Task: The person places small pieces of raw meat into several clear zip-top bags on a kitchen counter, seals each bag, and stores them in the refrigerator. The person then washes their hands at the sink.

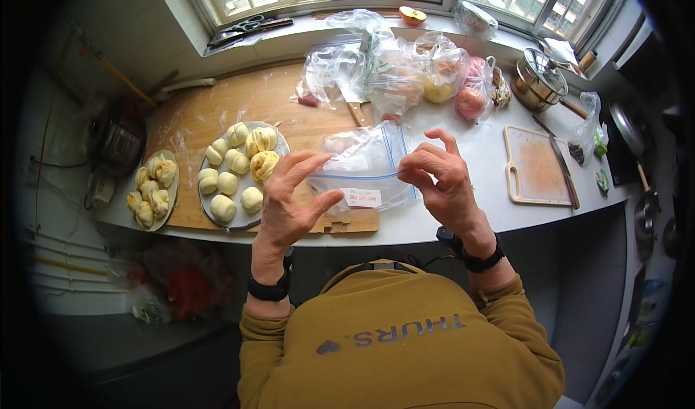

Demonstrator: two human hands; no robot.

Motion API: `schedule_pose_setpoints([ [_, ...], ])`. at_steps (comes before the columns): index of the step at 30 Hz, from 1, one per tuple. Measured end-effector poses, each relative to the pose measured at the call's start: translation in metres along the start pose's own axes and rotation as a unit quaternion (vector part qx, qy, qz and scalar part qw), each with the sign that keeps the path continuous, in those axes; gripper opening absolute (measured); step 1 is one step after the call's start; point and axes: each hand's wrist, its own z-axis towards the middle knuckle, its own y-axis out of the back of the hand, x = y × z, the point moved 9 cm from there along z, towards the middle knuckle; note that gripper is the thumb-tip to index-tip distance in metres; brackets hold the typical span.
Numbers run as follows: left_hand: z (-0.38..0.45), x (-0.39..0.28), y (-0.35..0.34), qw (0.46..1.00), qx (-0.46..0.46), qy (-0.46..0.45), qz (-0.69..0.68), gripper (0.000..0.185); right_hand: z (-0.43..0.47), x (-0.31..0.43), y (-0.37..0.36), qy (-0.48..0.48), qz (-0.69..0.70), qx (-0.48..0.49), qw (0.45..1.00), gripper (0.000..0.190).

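Note:
A clear zip-lock bag point(388, 197) with a blue seal strip and a white printed label hangs before me above the counter edge. My right hand point(442, 181) pinches the right end of its seal between thumb and fingers. At the other end, my left hand point(290, 200) has thumb and fingers spread apart around the bag's corner, with no clear grip on it. Another zip-lock bag point(353, 143) lies just behind. Left of my left hand, a round plate point(239, 183) carries several pale dough rolls and twisted buns.
A smaller plate point(172, 202) of twisted buns stands far left. The floured wooden board point(228, 99) bears a cleaver point(355, 110). Bagged apples point(469, 102) and a lidded pot point(537, 80) stand behind. A knife point(564, 175) lies on the cutting board point(535, 162) at right.

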Motion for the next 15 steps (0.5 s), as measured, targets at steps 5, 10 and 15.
schedule_pose_setpoints([
  [5, 0.005, -0.030, -0.030, 0.990, 0.054, -0.096, 0.091, 0.029, 0.005, 0.022, -0.008, 0.063, -0.053, 0.025, 0.996, 0.012],
  [10, 0.007, -0.034, -0.047, 0.991, 0.079, -0.093, 0.056, 0.019, 0.008, 0.027, -0.007, 0.069, -0.057, 0.035, 0.995, 0.010],
  [15, 0.007, -0.030, -0.053, 0.996, 0.074, -0.059, -0.001, 0.013, 0.005, 0.026, -0.013, 0.071, -0.054, 0.064, 0.994, 0.011],
])
